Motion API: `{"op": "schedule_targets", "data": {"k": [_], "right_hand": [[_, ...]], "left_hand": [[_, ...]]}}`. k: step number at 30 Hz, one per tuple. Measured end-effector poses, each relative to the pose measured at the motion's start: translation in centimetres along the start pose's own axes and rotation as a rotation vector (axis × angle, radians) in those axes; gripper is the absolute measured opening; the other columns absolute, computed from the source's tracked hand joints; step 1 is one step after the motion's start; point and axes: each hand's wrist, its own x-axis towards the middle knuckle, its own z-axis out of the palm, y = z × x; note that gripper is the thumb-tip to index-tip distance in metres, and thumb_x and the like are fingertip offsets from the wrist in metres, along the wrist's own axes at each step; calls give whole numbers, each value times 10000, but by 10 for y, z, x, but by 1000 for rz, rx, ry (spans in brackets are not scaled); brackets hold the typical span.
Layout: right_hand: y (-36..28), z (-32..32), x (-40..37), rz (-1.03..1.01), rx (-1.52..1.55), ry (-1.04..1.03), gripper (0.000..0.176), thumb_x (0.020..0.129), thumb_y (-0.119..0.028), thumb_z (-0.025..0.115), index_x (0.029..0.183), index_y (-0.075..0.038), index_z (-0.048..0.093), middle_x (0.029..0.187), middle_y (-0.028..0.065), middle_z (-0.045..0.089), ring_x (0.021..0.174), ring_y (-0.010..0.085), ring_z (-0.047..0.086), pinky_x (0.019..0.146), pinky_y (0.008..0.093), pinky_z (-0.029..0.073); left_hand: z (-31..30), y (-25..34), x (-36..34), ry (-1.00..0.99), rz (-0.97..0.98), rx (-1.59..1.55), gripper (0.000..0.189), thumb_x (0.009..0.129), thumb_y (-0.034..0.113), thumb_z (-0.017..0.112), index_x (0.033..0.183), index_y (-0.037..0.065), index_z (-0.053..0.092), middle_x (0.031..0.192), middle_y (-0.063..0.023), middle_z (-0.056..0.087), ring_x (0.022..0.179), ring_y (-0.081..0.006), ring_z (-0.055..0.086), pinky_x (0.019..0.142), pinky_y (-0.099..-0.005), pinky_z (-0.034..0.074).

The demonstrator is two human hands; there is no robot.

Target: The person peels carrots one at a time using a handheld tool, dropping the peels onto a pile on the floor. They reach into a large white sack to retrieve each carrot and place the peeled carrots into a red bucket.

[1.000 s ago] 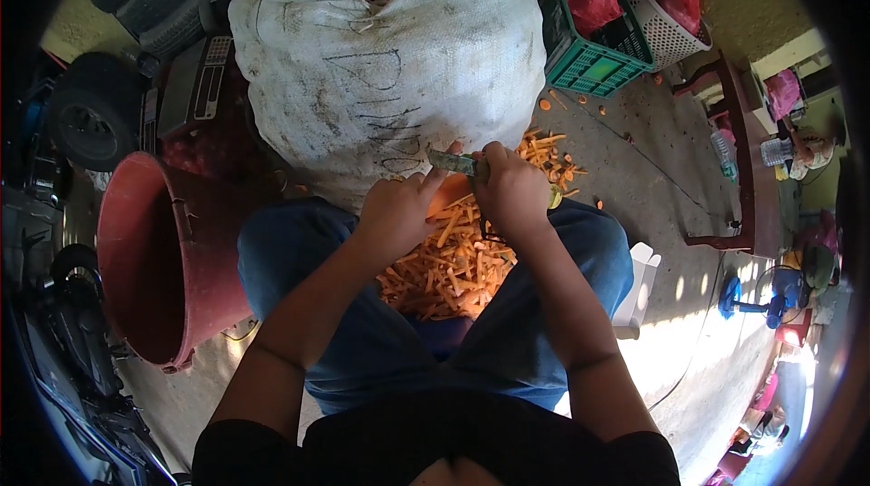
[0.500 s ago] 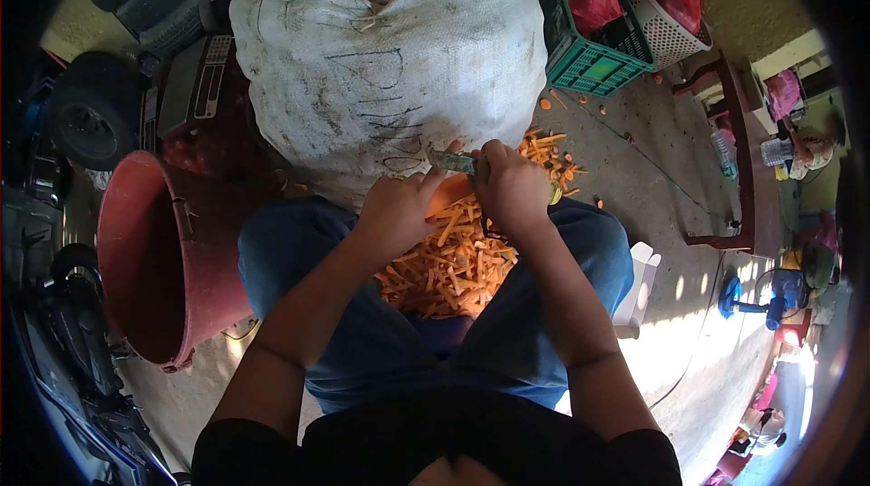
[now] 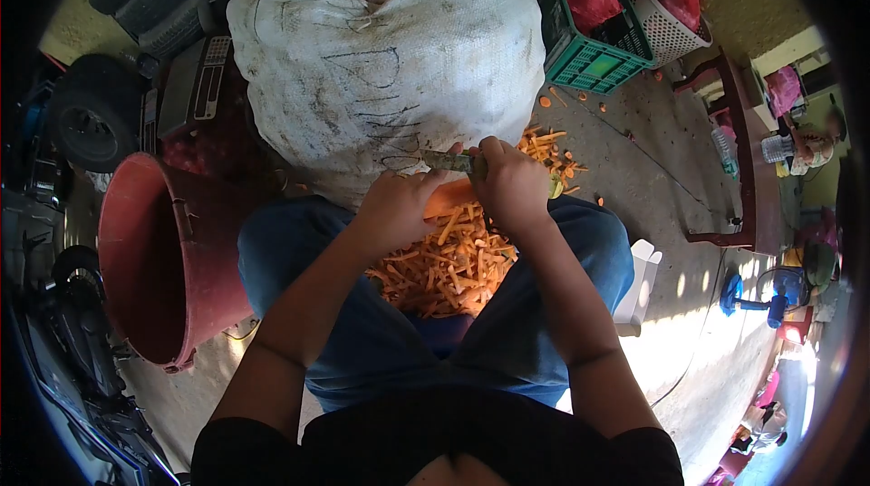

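My left hand (image 3: 399, 208) is closed around a thick orange carrot (image 3: 447, 197) held over my lap. In my right hand (image 3: 511, 185) is a knife (image 3: 446, 161), its blade pointing left across the far side of the carrot. Most of the knife's handle is hidden by my fingers. Below both hands, cut carrot strips (image 3: 444, 270) are heaped between my knees. Under that heap shows the edge of a dark blue container (image 3: 441, 332).
A large white sack (image 3: 390, 69) with carrots in its open top stands ahead. At left lies a red tub (image 3: 181, 259). Carrot scraps (image 3: 551, 158) litter the floor by my right knee. A green crate (image 3: 598, 65) and a white basket (image 3: 666, 33) stand at upper right.
The knife blade has shifted slightly left, with my right hand moving a little with it. My left hand keeps its hold on the carrot in nearly the same place.
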Motion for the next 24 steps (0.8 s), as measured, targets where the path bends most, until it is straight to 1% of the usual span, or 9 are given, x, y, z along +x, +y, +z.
{"op": "schedule_targets", "data": {"k": [7, 12, 15, 16, 18, 19, 20, 22, 24], "right_hand": [[2, 3, -1, -21, 16, 10, 172, 728, -200, 528, 642, -76, 448, 541, 56, 496, 475, 222, 529, 413, 323, 420], [3, 2, 0, 59, -2, -8, 177, 705, -195, 551, 633, -73, 445, 556, 67, 511, 483, 236, 531, 420, 334, 422], [5, -5, 1, 49, 114, 35, 116, 690, -151, 559, 665, -71, 479, 590, 84, 535, 507, 255, 541, 436, 336, 427], [5, -8, 2, 48, 115, 34, 116, 690, -151, 559, 665, -71, 479, 590, 84, 535, 507, 255, 541, 436, 336, 427], [9, -14, 5, 28, 330, 192, 81, 683, -112, 556, 736, -64, 518, 640, 109, 555, 536, 275, 550, 456, 339, 428], [14, -15, 4, 175, 383, 150, 100, 710, -112, 542, 773, -35, 532, 623, 136, 553, 548, 280, 555, 469, 324, 422], [18, -17, 6, 173, 385, 149, 100, 710, -112, 542, 773, -35, 532, 623, 136, 553, 548, 280, 555, 469, 324, 422], [28, -22, 11, 470, 532, 115, 129, 739, -139, 533, 755, -11, 529, 545, 154, 518, 527, 280, 546, 467, 317, 405], [41, -18, 11, 438, 517, 159, 159, 761, -161, 519, 741, -3, 532, 498, 163, 491, 499, 280, 533, 464, 321, 393]], "left_hand": [[1, -1, -1, 2, 34, 46, 675, 560, 222, 673, 1138, 63, 363, 794, -96, 562, 713, -240, 548, 648, -349, 389], [-3, 4, 0, 21, 32, 18, 706, 556, 211, 672, 1161, 65, 340, 802, -96, 565, 743, -241, 549, 660, -344, 399], [-13, 8, 1, -41, -33, 1, 719, 562, 199, 665, 1179, 68, 320, 795, -108, 562, 755, -250, 548, 665, -349, 412], [-16, 9, 3, -81, -123, -100, 717, 568, 189, 659, 1185, 68, 313, 799, -123, 559, 757, -260, 546, 665, -351, 415], [-17, 6, 5, -120, -215, -200, 716, 573, 178, 653, 1191, 69, 306, 803, -137, 555, 759, -271, 544, 664, -352, 419], [-13, 2, 4, -17, -178, -306, 656, 582, 168, 643, 1156, 58, 345, 806, -152, 551, 758, -281, 542, 657, -352, 421], [-10, -2, 4, 88, -140, -411, 596, 591, 158, 633, 1121, 47, 384, 809, -166, 547, 758, -291, 540, 651, -351, 423], [-6, -9, 6, 119, -157, -443, 531, 592, 151, 633, 1064, 32, 422, 810, -173, 544, 757, -292, 540, 648, -343, 422], [-6, -14, 8, 149, -170, -476, 467, 593, 145, 634, 1007, 17, 459, 811, -179, 542, 756, -293, 540, 645, -335, 421]]}}
